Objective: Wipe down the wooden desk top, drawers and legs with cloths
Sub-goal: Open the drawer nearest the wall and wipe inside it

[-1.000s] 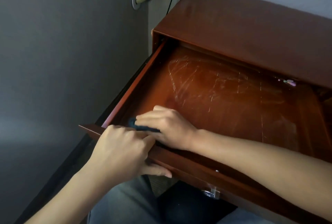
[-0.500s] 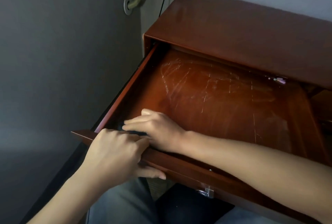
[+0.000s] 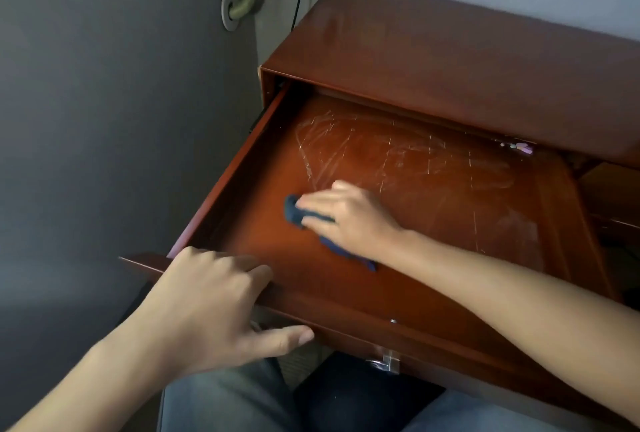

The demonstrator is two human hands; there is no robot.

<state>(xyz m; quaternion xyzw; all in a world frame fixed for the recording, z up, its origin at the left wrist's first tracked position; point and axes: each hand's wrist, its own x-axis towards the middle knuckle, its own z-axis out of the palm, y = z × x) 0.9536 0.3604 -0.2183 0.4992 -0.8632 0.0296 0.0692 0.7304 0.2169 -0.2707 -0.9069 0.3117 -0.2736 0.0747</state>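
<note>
blue cloth (image 3: 294, 212) lies under right hand (image 3: 349, 218)

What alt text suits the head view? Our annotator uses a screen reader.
A right hand presses a dark blue cloth on the scratched bottom of an open wooden drawer, while the left hand grips the drawer's front edge. The desk top extends above.

The right hand (image 3: 349, 216) presses a dark blue cloth (image 3: 294, 212) flat on the scratched floor of the pulled-out drawer (image 3: 433, 196). The left hand (image 3: 207, 307) has its grip on the drawer's front edge, fingers over the top, thumb below.
</note>
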